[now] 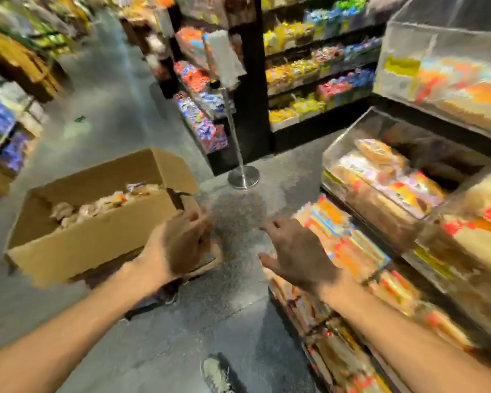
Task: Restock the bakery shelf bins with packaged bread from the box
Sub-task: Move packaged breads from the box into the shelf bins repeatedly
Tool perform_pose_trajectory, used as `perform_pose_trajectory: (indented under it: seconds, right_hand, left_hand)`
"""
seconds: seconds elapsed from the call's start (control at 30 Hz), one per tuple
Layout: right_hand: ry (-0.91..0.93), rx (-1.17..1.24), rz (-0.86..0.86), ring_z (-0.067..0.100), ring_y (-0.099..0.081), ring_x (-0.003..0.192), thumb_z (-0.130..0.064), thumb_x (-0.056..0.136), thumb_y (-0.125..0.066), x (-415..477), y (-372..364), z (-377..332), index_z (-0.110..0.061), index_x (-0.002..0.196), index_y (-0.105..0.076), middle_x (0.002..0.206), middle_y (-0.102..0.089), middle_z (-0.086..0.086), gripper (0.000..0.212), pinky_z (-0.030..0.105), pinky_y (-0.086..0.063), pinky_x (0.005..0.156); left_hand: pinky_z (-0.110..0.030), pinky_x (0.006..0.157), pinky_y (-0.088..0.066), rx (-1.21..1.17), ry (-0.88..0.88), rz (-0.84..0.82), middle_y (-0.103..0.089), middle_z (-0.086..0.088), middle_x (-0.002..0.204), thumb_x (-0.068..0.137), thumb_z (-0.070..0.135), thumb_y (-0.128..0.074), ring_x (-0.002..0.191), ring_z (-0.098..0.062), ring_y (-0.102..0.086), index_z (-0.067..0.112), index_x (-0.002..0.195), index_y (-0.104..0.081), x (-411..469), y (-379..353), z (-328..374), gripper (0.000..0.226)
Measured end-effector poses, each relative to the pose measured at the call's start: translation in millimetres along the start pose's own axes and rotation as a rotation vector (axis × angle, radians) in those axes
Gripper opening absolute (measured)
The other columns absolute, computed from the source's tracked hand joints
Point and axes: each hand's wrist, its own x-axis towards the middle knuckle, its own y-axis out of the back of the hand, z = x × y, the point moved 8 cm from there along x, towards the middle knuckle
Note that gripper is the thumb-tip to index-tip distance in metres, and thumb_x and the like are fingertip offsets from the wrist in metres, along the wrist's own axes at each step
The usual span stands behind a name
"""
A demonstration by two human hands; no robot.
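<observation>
Closest to you, at the bottom edge, one shoe [217, 374] stands on the grey floor [182, 336]. Both your bare forearms reach forward from the lower corners, well apart.

Your left hand [182, 245] has its back to the camera and its fingers loosely bent, with nothing seen in it. It lies over the right end of the cardboard box [91, 236] in this view, but the blur hides whether it touches the card. Your right hand [292, 251] hangs over the floor with fingers spread and relaxed, holding nothing, just beside the lowest shelf bin [349, 242] of bright wrapped packs.

The box sits to your left with its flaps up, and the packaged bread [97, 205] lies heaped inside it — pale loaves in clear wrap, below the rim.

To your right the bakery shelf rises in tiers: above the lowest row, a clear bin [332, 165] holds wrapped loaves, and higher still another clear bin [425, 43] holds orange and white packs.

Further off, a metal post [243, 177] stands on a round base between the box and the shelf — behind it, dark shelves [255, 109] carry rows of colourful bags. Everything is smeared by motion, so labels cannot be read.
</observation>
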Motion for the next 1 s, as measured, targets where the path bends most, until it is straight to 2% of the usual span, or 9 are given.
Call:
perform_pose_trajectory:
  seconds: [0.1, 0.2, 0.27, 0.33, 0.37, 0.53, 0.7, 0.9, 1.0]
  right_hand:
    - [0.134, -0.013, -0.068, 0.031, -0.064, 0.075, -0.04, 0.059, -0.084, 83.8, -52.5, -70.4, -0.016, 0.098, -0.064, 0.087, -0.063, 0.007, 0.05, 0.039, -0.053, 0.056]
    - [0.225, -0.02, -0.166, 0.034, -0.066, 0.073, -0.04, 0.054, -0.087, 171.3, -114.8, -141.0, -0.014, 0.094, -0.065, 0.087, -0.063, 0.011, 0.053, 0.044, -0.056, 0.05]
    - [0.261, -0.019, -0.266, 0.037, -0.064, 0.088, -0.04, 0.07, -0.079, 222.6, -145.3, -185.2, -0.012, 0.108, -0.063, 0.1, -0.061, 0.012, 0.05, 0.049, -0.056, 0.065]
    - [0.248, 0.013, -0.308, 0.033, -0.054, 0.112, -0.041, 0.089, -0.062, 267.0, -165.1, -218.2, -0.014, 0.127, -0.052, 0.121, -0.053, 0.009, 0.047, 0.045, -0.051, 0.085]
    - [0.245, 0.034, -0.318, 0.031, -0.05, 0.117, -0.041, 0.093, -0.057, 286.2, -174.1, -232.7, -0.016, 0.131, -0.048, 0.125, -0.05, 0.007, 0.046, 0.042, -0.048, 0.089]
    - [0.211, 0.105, -0.399, 0.029, -0.048, 0.121, -0.041, 0.096, -0.054, 380.9, -221.7, -275.7, -0.017, 0.132, -0.047, 0.128, -0.05, 0.006, 0.044, 0.042, -0.046, 0.093]
    - [0.18, 0.174, -0.513, 0.028, -0.049, 0.126, -0.037, 0.096, -0.054, 467.9, -283.2, -284.0, -0.014, 0.134, -0.05, 0.132, -0.052, 0.008, 0.045, 0.04, -0.044, 0.1]
    - [0.166, 0.206, -0.76, 0.029, -0.053, 0.122, -0.039, 0.098, -0.054, 592.8, -417.3, -310.7, -0.015, 0.13, -0.053, 0.133, -0.057, 0.009, 0.04, 0.035, -0.042, 0.092]
    - [0.118, 0.224, -0.922, 0.03, -0.053, 0.124, -0.037, 0.097, -0.055, 634.5, -493.8, -323.9, -0.011, 0.13, -0.054, 0.134, -0.058, 0.012, 0.042, 0.034, -0.043, 0.09]
  left_hand:
    - [-0.043, 0.086, -0.053, 0.14, 0.301, -0.187, -0.058, -0.009, 0.126, 0.096, 0.041, -0.053, 0.113, -0.033, -0.058, 0.026, 0.135, -0.052, -33.4, -23.9, -133.5, 0.041]
    - [-0.04, 0.095, -0.044, 0.264, 0.411, -0.354, -0.049, -0.004, 0.136, 0.099, 0.046, -0.044, 0.128, -0.026, -0.044, 0.027, 0.144, -0.038, -54.9, -42.2, -245.7, 0.049]
    - [-0.04, 0.095, -0.043, 0.241, 0.479, -0.38, -0.048, -0.005, 0.136, 0.099, 0.043, -0.045, 0.129, -0.027, -0.043, 0.025, 0.142, -0.037, -59.9, -52.3, -312.4, 0.047]
    - [-0.039, 0.097, -0.042, 0.221, 0.538, -0.4, -0.049, -0.005, 0.135, 0.098, 0.042, -0.048, 0.129, -0.027, -0.044, 0.026, 0.142, -0.038, -59.1, -61.7, -369.6, 0.048]
    - [-0.039, 0.097, -0.043, 0.199, 0.563, -0.408, -0.049, -0.005, 0.135, 0.097, 0.041, -0.049, 0.129, -0.027, -0.045, 0.026, 0.143, -0.038, -57.5, -66.1, -394.6, 0.049]
    - [-0.038, 0.099, -0.043, 0.082, 0.655, -0.42, -0.051, -0.008, 0.139, 0.097, 0.041, -0.052, 0.132, -0.028, -0.046, 0.021, 0.145, -0.039, -28.5, -106.8, -506.5, 0.054]
    - [-0.043, 0.097, -0.046, -0.101, 0.777, -0.445, -0.052, -0.012, 0.136, 0.099, 0.037, -0.048, 0.128, -0.036, -0.047, 0.017, 0.141, -0.043, -3.3, -161.7, -579.9, 0.046]
    - [-0.041, 0.098, -0.048, -0.291, 0.981, -0.494, -0.059, -0.012, 0.13, 0.097, 0.033, -0.051, 0.124, -0.032, -0.053, 0.021, 0.129, -0.056, 14.0, -247.2, -698.3, 0.035]
    - [-0.04, 0.094, -0.048, -0.326, 1.091, -0.595, -0.062, -0.012, 0.127, 0.098, 0.028, -0.051, 0.119, -0.032, -0.057, 0.018, 0.127, -0.058, 4.5, -293.5, -754.4, 0.032]
